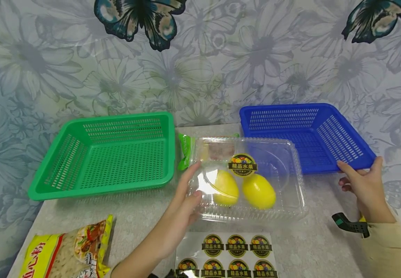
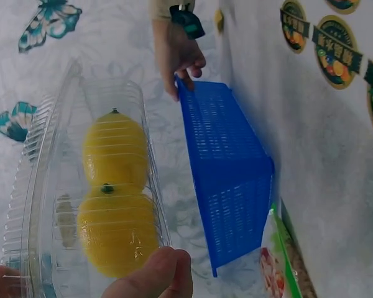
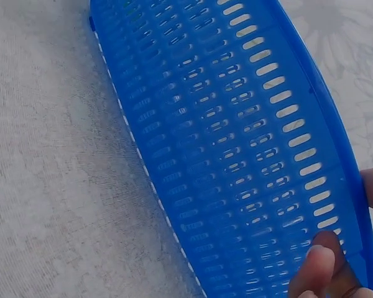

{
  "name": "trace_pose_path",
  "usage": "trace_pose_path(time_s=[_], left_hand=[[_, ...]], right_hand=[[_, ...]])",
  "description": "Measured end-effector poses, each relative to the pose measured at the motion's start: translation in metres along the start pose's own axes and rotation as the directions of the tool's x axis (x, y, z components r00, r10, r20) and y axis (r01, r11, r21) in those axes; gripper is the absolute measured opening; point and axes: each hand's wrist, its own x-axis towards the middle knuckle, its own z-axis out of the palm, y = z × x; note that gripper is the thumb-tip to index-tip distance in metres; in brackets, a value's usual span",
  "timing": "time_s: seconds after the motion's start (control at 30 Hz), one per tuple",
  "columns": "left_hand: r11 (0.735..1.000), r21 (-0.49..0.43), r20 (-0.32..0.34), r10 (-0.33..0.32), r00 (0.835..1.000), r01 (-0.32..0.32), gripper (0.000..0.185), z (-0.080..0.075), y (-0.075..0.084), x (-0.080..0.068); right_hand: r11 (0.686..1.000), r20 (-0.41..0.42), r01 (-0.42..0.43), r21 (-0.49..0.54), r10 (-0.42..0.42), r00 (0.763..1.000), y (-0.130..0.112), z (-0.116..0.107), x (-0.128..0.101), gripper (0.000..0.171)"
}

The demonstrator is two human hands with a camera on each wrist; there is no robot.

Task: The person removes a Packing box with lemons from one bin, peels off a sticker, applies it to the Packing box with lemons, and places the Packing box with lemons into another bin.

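Observation:
My left hand (image 1: 183, 202) grips the left end of a clear plastic fruit box (image 1: 277, 166), held tilted above the table. Two yellow lemons (image 1: 259, 191) lie inside it, seen side-on in the left wrist view, and a round black-and-gold sticker (image 1: 243, 165) is on its lid. With thumb and fingers, my right hand (image 1: 365, 185) holds the near right corner of a blue basket (image 1: 339, 131). The right wrist view shows the basket's slotted wall (image 3: 236, 149) close up, fingers on its outer side and the thumb at the rim. Nothing shows inside the basket.
A green basket (image 1: 170, 154) stands at the left. A sheet of round stickers (image 1: 225, 253) lies at the front middle. At the front left is a yellow-edged food bag (image 1: 68, 251). Behind the box, a green-ended packet (image 1: 185, 151) is partly covered. A flower-patterned wall covering (image 1: 200, 77) rises behind.

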Motion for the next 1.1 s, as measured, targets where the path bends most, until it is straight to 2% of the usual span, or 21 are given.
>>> trace_pose_path(time_s=[0.13, 0.33, 0.53, 0.77, 0.9, 1.1], left_hand=[[0.999, -0.039, 0.024, 0.025, 0.999, -0.024, 0.049, 0.009, 0.006, 0.027], [0.995, -0.085, 0.028, 0.062, 0.998, -0.06, 0.053, 0.024, 0.012, 0.067], [0.994, -0.075, 0.005, 0.08, 0.997, -0.079, 0.055, 0.042, 0.021, 0.102], [0.993, -0.016, -0.044, 0.118, 0.992, -0.119, 0.059, 0.062, 0.033, 0.133], [0.994, 0.013, -0.05, 0.105, 0.993, -0.104, 0.058, 0.072, 0.039, 0.148], [0.998, 0.042, -0.073, 0.045, 0.996, -0.042, 0.058, 0.092, 0.044, 0.169]], right_hand=[[1.0, -0.019, -0.018, 0.02, 0.019, 1.0, 0.002, 0.001, 0.002, 0.122], [0.999, -0.02, 0.012, 0.036, -0.011, 1.0, 0.005, 0.003, 0.002, 0.121], [0.997, -0.01, 0.035, 0.071, -0.035, 0.999, 0.007, 0.0, 0.002, 0.118], [0.998, 0.009, 0.03, 0.064, -0.031, 0.999, 0.01, -0.003, 0.003, 0.116], [1.0, 0.001, 0.011, 0.024, -0.011, 1.0, 0.01, -0.005, 0.002, 0.117], [1.0, -0.013, 0.017, 0.011, -0.017, 1.0, 0.01, -0.004, 0.002, 0.117]])
